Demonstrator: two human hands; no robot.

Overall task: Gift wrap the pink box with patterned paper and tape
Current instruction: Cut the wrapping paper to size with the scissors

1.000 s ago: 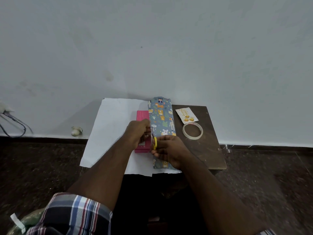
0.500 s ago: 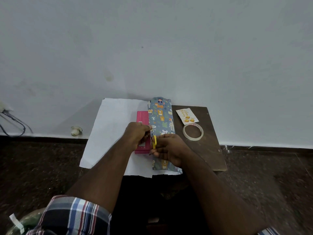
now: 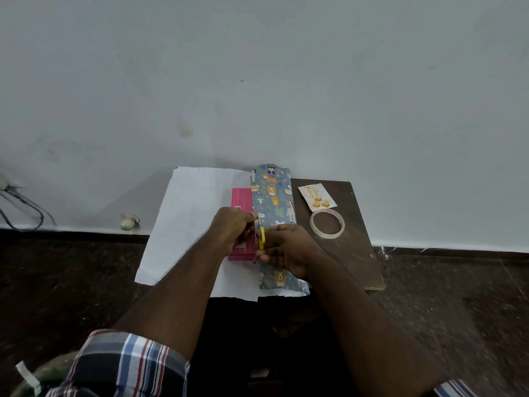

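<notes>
Head view: left hand (image 3: 233,229) pinches patterned paper (image 3: 272,196); right hand (image 3: 286,247) grips yellow scissors (image 3: 261,237).

1. A small table (image 3: 360,253) stands against the wall (image 3: 257,81), with a sheet of paper (image 3: 189,224) spread over its left part and hanging past the left and near edges.
2. The box (image 3: 242,199) lies on the sheet, and a folded flap of paper (image 3: 273,196) covers its right side, running from the wall to the near edge.
3. The left hand (image 3: 233,227) rests on the box; the right hand (image 3: 286,249) sits just right of it on the flap.
4. Right of the flap, on the bare tabletop, a card (image 3: 316,197) lies behind a tape roll (image 3: 327,224).
5. Cables (image 3: 23,207) and a small fitting (image 3: 129,221) sit at the wall's foot, left of the table.
</notes>
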